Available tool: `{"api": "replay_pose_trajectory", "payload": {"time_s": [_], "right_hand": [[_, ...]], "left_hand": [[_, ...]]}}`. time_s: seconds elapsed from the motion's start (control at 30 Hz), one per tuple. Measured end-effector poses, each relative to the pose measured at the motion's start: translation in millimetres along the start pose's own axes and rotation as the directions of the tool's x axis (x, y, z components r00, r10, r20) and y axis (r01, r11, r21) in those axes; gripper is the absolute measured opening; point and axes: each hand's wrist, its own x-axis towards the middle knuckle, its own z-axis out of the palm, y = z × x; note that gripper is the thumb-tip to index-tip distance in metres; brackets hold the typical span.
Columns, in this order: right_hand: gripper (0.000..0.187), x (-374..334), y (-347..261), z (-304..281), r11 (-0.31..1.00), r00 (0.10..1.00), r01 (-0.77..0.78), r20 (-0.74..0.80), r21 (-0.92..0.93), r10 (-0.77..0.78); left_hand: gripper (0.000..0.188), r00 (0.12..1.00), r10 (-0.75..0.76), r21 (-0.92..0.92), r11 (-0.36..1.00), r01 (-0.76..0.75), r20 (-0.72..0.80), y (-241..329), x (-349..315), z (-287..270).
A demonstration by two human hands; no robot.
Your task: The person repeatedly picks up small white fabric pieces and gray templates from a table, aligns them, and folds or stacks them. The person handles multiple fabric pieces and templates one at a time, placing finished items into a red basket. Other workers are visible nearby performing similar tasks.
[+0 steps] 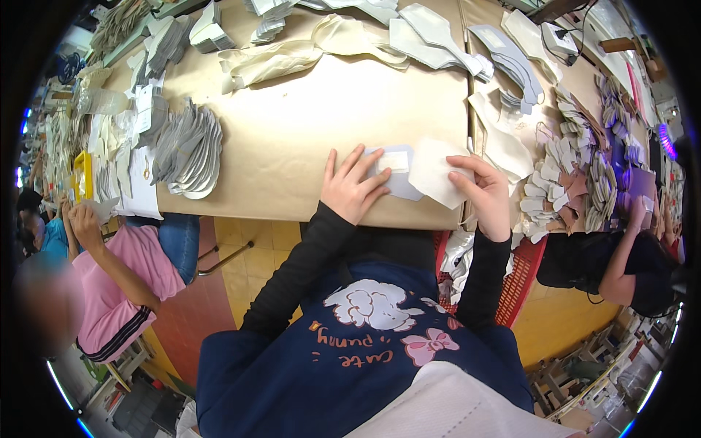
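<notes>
A small grey cut piece point(403, 188) with a white rectangular patch point(395, 161) on it lies flat near the table's front edge. My left hand point(352, 182) rests on its left side, fingers spread. Just to the right, my right hand point(482, 188) pinches the edge of a cream-white cut piece point(434, 174) between thumb and fingers. That piece is slightly raised and its left edge overlaps the grey one. Beyond my right hand lie pale cream pieces point(504, 142).
Stacked grey pieces point(188, 150) stand on the brown-covered table point(292, 146) at left. Cream pieces point(321, 47) and grey-white pieces point(434, 36) line the back. Bundles of pieces point(569, 175) fill the right. A red basket point(522, 281) is below. People sit on both sides.
</notes>
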Motion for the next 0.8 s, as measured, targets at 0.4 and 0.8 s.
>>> {"api": "replay_pose_trajectory", "payload": {"time_s": [0.4, 0.8], "right_hand": [[0.024, 27, 2, 29, 0.937, 0.979, 0.123, 0.196, -0.327, -0.060], [0.024, 40, 16, 54, 0.873, 0.971, 0.193, 0.216, -0.449, -0.103]], "left_hand": [[0.021, 0.913, -0.383, -0.479, 0.833, 0.276, -0.140, -10, 9, -10], [0.021, 0.890, -0.428, -0.509, 0.808, 0.298, -0.156, -12, 12, -12]]}}
